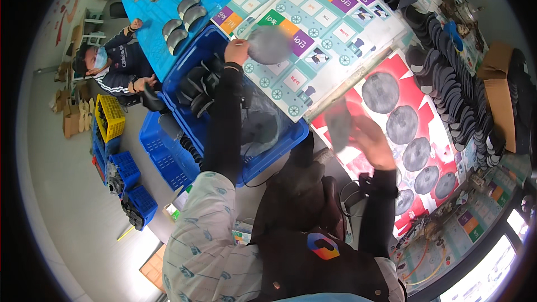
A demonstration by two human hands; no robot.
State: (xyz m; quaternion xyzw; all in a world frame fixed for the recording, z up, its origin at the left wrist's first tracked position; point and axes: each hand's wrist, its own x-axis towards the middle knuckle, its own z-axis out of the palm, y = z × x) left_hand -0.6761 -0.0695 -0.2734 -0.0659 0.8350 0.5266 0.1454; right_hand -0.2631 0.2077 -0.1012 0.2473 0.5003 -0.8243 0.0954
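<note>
Now, my left hand (236, 51) is pinched shut on a grey oval piece (267, 45), held out at about eleven o'clock from my chest, over the edge of the patterned sheet (330, 28). Just below it, at ten o'clock, sits the big blue crate (282, 146) with dark pieces and a clear bag inside.

My right hand (370, 142) is up at one o'clock, fingers curled around a second grey oval piece (339, 123); both are blurred, so I cannot tell how tight that grip is. So I hold two pieces, one in each hand.

To the right of that hand, on the red and white sheet (442, 145), I count six grey discs (402, 124) laid in a curving line running from twelve o'clock down to four. Beyond them, at two o'clock, long rows of dark soles (453, 95) stand stacked on edge, too many and too small to count.

Far off at nine o'clock a seated person (120, 64) works beside a yellow crate (110, 116) and three smaller blue crates (127, 169).
</note>
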